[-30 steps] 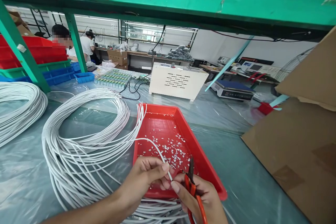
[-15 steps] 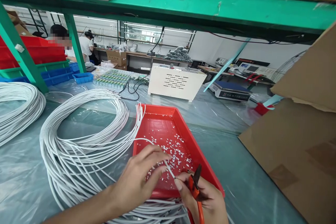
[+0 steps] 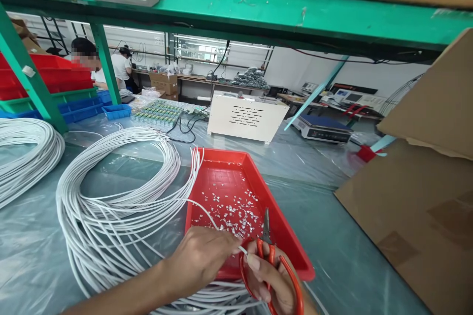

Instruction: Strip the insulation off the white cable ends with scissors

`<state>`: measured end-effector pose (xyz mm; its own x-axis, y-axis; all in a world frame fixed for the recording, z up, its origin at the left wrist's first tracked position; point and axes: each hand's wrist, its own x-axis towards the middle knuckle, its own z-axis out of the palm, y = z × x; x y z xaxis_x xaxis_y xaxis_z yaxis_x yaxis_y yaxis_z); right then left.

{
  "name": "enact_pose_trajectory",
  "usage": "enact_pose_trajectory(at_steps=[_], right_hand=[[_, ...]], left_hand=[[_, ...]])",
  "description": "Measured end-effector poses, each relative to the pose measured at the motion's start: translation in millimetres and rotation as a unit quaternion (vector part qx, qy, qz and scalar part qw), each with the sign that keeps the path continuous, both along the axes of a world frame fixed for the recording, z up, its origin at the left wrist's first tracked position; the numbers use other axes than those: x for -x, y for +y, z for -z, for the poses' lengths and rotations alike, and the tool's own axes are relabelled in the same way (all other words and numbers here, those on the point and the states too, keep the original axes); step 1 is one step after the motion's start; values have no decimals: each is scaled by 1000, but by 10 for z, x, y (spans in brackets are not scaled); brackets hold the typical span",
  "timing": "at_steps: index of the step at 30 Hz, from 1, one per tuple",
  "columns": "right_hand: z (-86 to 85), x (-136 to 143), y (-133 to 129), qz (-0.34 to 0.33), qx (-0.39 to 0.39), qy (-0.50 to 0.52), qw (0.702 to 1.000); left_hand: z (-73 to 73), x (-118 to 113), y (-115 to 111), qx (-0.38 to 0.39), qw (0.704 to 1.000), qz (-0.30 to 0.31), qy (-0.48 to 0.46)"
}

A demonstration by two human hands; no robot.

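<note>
White cable coil, red plastic tray, orange-handled scissors, cable end, silvery scraps.
Coil left of tray; cable end held over tray, presumably so scraps drop inside. My left fingers pinch close behind the cable end, seemingly steadying it; my right fingers wrap the scissors, thumb pressed at the cable end.

White noted on coiled cables; orange-red on scissor handles; red tray speckled with silvery scraps.
</note>
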<state>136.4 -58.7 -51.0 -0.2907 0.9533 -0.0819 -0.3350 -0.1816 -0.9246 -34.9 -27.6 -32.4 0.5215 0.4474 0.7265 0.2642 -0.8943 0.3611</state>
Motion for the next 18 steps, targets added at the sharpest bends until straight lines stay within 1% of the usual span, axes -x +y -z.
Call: enact_pose_trajectory(at_steps=[4, 8, 13, 18], right_hand=[[9, 49, -12, 12, 14, 32, 999], [21, 59, -5, 23, 9, 26, 999], [31, 45, 2, 42, 9, -24, 999], [-3, 28, -27, 88, 10, -106, 990]], left_hand=[[49, -63, -46, 54, 998, -16, 12], [44, -100, -87, 71, 997, -32, 3], [30, -125, -123, 94, 995, -42, -12], [21, -121, -130, 110, 993, -36, -16]])
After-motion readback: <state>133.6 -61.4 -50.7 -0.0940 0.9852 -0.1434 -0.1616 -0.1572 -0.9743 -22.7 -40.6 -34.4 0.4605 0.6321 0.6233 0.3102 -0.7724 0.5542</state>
